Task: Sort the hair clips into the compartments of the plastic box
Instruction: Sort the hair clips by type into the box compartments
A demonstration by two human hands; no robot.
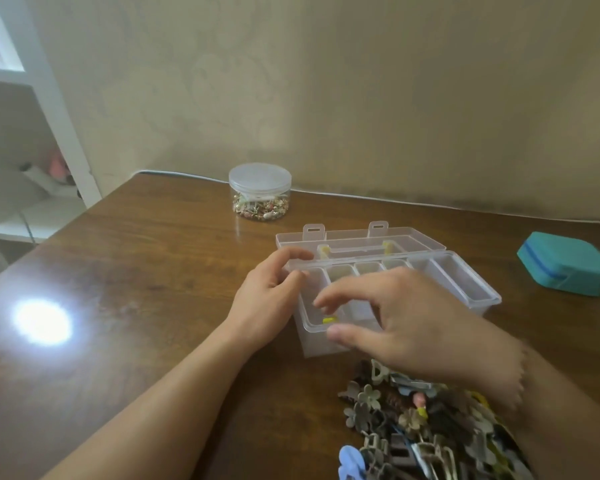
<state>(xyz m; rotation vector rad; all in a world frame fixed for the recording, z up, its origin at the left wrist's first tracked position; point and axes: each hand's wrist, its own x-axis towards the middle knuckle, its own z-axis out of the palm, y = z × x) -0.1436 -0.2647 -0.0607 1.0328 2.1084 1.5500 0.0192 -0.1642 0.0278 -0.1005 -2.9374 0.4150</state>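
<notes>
Heap of hair clips point(426, 431) sits at the near right edge of the worktop point(146, 271), mostly grey-brown flower and claw shapes, one light blue clip point(351, 463) at the front, a pink-and-yellow piece in the middle. Just behind the heap stands the clear plastic box point(465, 282), lid point(357, 237) swung open and lying back, tray of compartments exposed. Right hand point(406, 320) hovers over the box's near-left part, motion-blurred, fingers spread and loose, grasping nothing that can be seen. Below its fingertips a small yellow clip point(329, 320) lies in the long compartment at the left end of the tray. Left hand point(271, 296) grips the box's left rim, thumb on the outer side, fingers curled over the far-left corner. Other compartments look bare where visible; the right hand covers several. Far back, a round clear jar point(260, 192) with a lid holds small mixed pieces. Teal case point(565, 263) lies closed at far right, well apart from the box. Bright light glare on the left of the worktop.
</notes>
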